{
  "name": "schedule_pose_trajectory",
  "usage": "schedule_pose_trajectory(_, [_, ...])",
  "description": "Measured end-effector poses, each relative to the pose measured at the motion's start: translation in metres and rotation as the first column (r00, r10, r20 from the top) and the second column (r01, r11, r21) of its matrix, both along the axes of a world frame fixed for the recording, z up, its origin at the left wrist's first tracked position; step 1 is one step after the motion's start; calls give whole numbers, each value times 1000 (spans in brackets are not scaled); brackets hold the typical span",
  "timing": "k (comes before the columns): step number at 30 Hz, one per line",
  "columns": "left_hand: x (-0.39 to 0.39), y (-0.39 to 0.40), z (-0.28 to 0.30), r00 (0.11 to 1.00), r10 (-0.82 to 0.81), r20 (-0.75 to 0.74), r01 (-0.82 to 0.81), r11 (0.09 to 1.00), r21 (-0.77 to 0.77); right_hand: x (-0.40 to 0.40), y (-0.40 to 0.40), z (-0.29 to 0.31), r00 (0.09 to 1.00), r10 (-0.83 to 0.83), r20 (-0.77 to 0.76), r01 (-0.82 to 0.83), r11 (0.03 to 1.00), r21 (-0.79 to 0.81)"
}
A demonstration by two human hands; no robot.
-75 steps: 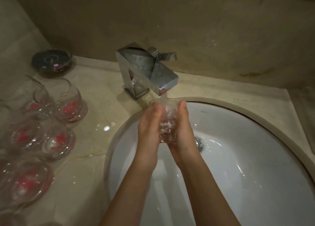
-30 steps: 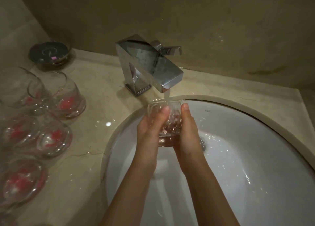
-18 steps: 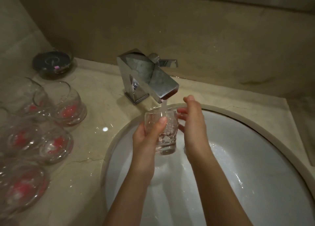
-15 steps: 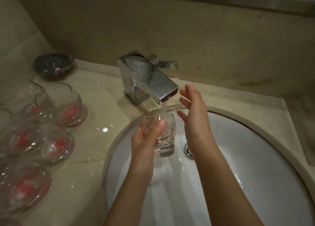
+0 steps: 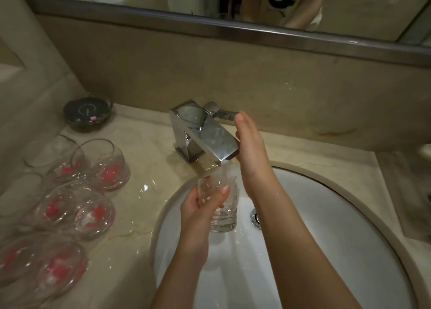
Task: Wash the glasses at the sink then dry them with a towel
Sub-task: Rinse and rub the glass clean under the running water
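My left hand (image 5: 200, 209) grips a small clear glass (image 5: 221, 213) upright over the white sink (image 5: 326, 250), under a thin stream of water from the chrome faucet (image 5: 203, 133). My right hand (image 5: 250, 150) is stretched out with straight fingers beside the faucet, its fingertips at the faucet lever (image 5: 225, 115). Several clear glasses with red bases (image 5: 102, 168) lie on the marble counter (image 5: 140, 215) to the left of the sink. No towel is in view.
A dark round dish (image 5: 87, 112) stands at the back left corner of the counter. A mirror (image 5: 233, 3) with a metal frame runs along the wall above. The sink drain (image 5: 255, 217) shows right of the glass. The counter is wet near the sink rim.
My right hand has let go of the glass and risen to the faucet lever. My left hand alone holds the glass under the water. The camera has tilted up, showing the mirror.
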State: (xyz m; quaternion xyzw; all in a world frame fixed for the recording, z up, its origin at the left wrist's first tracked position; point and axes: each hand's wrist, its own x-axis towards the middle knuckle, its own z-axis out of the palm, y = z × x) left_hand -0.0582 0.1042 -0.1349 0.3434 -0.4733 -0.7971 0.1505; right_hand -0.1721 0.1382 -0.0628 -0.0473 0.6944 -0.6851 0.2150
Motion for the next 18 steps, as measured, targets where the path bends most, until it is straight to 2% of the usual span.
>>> schedule_pose_trajectory(7, [4, 10, 5, 1000, 0, 6, 0, 999, 33, 18, 0, 3, 999, 23, -48, -22, 1000, 9])
schedule_pose_trajectory(13, [7, 14, 10, 999, -36, 12, 35, 998, 43, 26, 27, -2, 1000, 21, -24, -19, 998, 51])
schedule_pose_trajectory(15, [8, 18, 14, 999, -47, 3, 47, 996, 77, 44, 44, -19, 997, -37, 61, 33, 998, 57])
schedule_pose_trajectory(18, [10, 26, 20, 996, -94, 7, 93, 988, 120, 76, 66, -41, 953, -49, 300, 66, 997, -48])
